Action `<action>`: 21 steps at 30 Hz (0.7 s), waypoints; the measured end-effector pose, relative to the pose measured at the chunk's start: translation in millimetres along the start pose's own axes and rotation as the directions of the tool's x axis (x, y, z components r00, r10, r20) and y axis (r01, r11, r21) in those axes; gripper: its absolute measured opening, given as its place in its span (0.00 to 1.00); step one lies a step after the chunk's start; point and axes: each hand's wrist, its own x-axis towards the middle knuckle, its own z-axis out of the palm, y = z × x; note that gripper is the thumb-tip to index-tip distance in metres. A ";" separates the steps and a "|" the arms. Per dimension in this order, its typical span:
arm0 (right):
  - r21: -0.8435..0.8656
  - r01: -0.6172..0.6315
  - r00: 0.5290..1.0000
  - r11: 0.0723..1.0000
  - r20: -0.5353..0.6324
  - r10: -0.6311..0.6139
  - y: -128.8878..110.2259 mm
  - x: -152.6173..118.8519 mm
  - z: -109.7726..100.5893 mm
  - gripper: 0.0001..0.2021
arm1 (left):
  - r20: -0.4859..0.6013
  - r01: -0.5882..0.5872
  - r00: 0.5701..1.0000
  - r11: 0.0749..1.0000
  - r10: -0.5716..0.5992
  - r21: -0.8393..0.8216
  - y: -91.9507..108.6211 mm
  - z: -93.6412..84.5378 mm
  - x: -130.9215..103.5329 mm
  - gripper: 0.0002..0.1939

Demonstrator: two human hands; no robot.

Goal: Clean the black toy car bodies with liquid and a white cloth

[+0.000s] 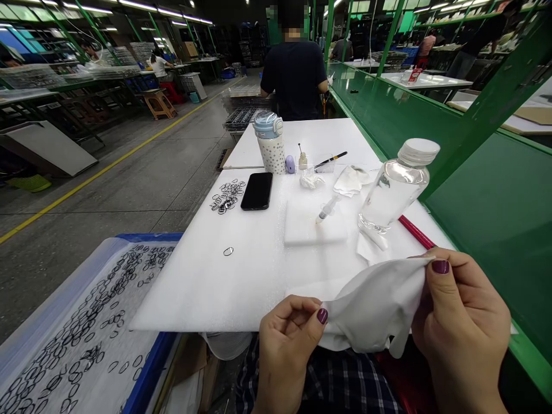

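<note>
A pale grey-white cloth (373, 305) hangs stretched between my two hands over the table's near edge. My left hand (288, 345) pinches its left end between thumb and fingers. At the upper right corner, my right hand (461, 316) grips the cloth with the thumb on top. Just beyond the cloth stands a clear bottle (394, 187) of clear liquid with a white cap. A syringe (328, 208) lies on a white foam pad (313, 227). One thin dark ring (228, 251) lies alone on the white tabletop (207, 293).
Left of the phone (257, 191) is a pile of dark rings (226, 196). A tumbler (270, 144), small glass bottle (303, 160) and crumpled tissue (311, 180) stand farther back. A blue-edged tray (149, 368) holds many rings at lower left. A green partition (487, 190) runs along the right.
</note>
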 end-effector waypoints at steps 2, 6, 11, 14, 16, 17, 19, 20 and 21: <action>0.000 0.014 1.000 1.000 -0.009 -0.014 0.8 0.4 0.8 0.14 | -0.020 -0.006 1.000 1.000 0.006 -0.003 -0.3 -0.5 -0.5 0.09; 0.002 0.005 1.000 1.000 -0.009 -0.005 -0.5 0.9 0.3 0.12 | -0.054 0.007 0.998 1.000 -0.008 -0.023 -0.4 -0.4 -1.7 0.09; 0.016 -0.012 1.000 1.000 -0.010 0.013 -2.8 0.8 -0.1 0.12 | -0.060 0.016 0.998 0.999 -0.019 -0.042 -1.4 -2.4 -1.1 0.09; 0.022 -0.025 1.000 0.999 0.000 0.025 -2.1 0.5 0.6 0.12 | -0.066 0.021 0.997 0.997 -0.026 -0.069 -2.6 -4.3 0.4 0.10; 0.020 -0.032 0.999 0.999 0.008 0.032 -1.6 0.1 0.6 0.12 | -0.070 0.021 0.997 0.996 -0.027 -0.086 -2.7 -4.7 1.1 0.11; 0.021 -0.031 0.999 0.999 0.008 0.031 -1.5 0.0 0.4 0.12 | -0.071 0.021 0.997 0.996 -0.027 -0.089 -2.5 -4.6 1.3 0.12; 0.023 -0.025 1.000 0.999 0.007 0.025 -1.5 0.0 -0.4 0.12 | -0.070 0.013 0.997 0.996 -0.019 -0.089 -1.7 -4.0 1.1 0.13; 0.024 -0.026 1.000 0.999 0.006 0.026 -1.4 0.1 -0.8 0.12 | -0.066 0.007 0.998 0.996 -0.013 -0.087 -1.3 -3.5 0.7 0.14; 0.023 -0.029 1.000 0.999 0.007 0.028 -1.3 0.2 -1.2 0.12 | -0.061 0.003 0.998 0.996 -0.008 -0.087 -0.9 -3.1 0.2 0.14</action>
